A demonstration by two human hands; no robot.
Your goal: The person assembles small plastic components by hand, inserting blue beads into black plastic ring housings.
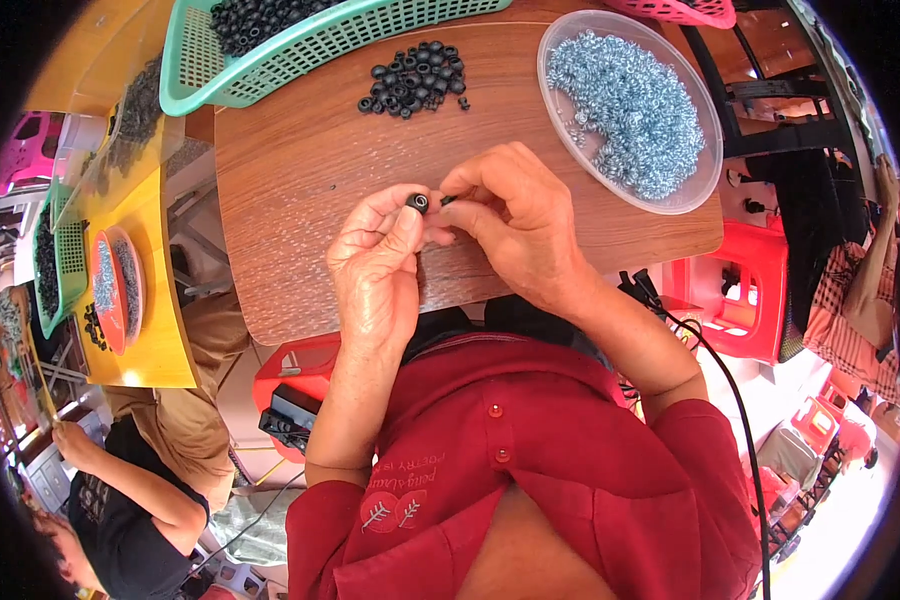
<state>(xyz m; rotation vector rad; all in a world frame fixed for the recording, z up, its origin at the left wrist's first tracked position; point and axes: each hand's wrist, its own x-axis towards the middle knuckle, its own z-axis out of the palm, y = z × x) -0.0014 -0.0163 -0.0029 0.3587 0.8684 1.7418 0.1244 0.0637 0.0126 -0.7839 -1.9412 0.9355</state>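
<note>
Between the thumb and fingers of my left hand (pixel 370 270) is a small round black cap (pixel 418 203), its opening facing up with a pale ring or coil inside. My right hand (pixel 530 220), close beside it, pinches a tiny black piece (pixel 448 200), mostly hidden by the fingertips. Both hands are over the near part of a brown wooden table (pixel 290 190). Beyond them lies a loose pile of black caps and smaller black pieces (pixel 410 80). A round clear plastic tub (pixel 707 170) at the far right holds many small silvery-blue springs (pixel 630 110).
A green mesh basket (pixel 300 55) full of black parts stands at the far left edge. Leftward, a yellow table (pixel 160 355) bears dishes of parts, with another person (pixel 140 500) beside it. Red stools (pixel 755 290) and a black cable (pixel 738 400) are at the right.
</note>
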